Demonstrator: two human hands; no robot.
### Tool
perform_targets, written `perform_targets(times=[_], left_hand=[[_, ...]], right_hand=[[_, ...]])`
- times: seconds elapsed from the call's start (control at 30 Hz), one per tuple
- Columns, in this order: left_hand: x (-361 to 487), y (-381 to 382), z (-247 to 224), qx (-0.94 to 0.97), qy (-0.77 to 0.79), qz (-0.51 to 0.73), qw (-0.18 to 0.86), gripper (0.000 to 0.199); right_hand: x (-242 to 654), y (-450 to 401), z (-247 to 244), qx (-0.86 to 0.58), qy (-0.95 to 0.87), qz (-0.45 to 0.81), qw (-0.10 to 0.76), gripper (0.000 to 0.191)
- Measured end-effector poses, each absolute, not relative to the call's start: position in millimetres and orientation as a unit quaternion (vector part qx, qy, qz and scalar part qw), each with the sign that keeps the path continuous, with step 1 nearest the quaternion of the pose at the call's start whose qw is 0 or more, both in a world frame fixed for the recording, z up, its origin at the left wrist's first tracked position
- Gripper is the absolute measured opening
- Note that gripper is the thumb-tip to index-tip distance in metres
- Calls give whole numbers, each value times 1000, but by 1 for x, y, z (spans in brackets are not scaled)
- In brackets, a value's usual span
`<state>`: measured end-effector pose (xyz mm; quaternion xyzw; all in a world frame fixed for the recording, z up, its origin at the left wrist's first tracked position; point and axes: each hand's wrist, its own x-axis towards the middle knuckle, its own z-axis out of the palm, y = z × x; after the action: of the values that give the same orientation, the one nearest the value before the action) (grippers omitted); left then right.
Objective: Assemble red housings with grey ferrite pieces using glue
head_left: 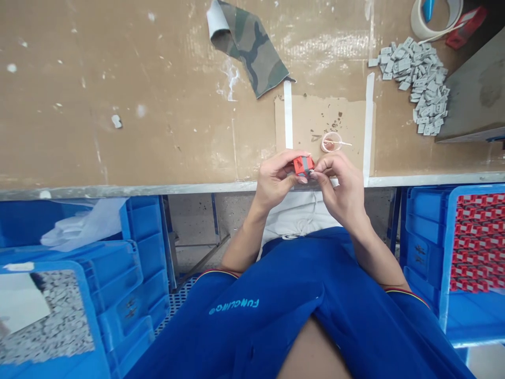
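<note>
My left hand (278, 176) grips a small red and grey block (303, 166) between thumb and fingers, over the table's front edge. On the block's right side, the pinched thumb and fingertips of my right hand (338, 181) touch it; whether they hold a small part is too small to tell. Just beyond my hands stands a small clear cup (330, 142) with reddish contents and a thin white stick across it. The cup rests on a cardboard sheet (303, 116) with white tape strips on both sides and dark specks.
Many grey pieces (420, 79) lie at the right, beside a tape roll (418, 21), a red part (467, 29) and a metal box (477, 89). Camouflage cloth (256, 47) lies at the back. Blue crates flank me: grey pieces (67, 310) left, red parts (477, 242) right.
</note>
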<state>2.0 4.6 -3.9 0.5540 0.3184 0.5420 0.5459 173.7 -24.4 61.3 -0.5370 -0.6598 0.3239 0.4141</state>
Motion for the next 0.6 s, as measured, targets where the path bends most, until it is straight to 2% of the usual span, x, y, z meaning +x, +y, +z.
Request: perform_targets(times=[0.2, 0.4, 0.6], left_hand=[[-3, 8, -1, 567, 322, 518, 555, 43], [-9, 10, -1, 603, 304, 489, 552, 46], [-9, 9, -3, 604, 300, 488, 554, 44]], right_hand=[[182, -16, 62, -541, -590, 423, 425, 12], [186, -15, 55, -555, -525, 495, 414, 23], [184, -19, 47, -528, -542, 480, 444, 9]])
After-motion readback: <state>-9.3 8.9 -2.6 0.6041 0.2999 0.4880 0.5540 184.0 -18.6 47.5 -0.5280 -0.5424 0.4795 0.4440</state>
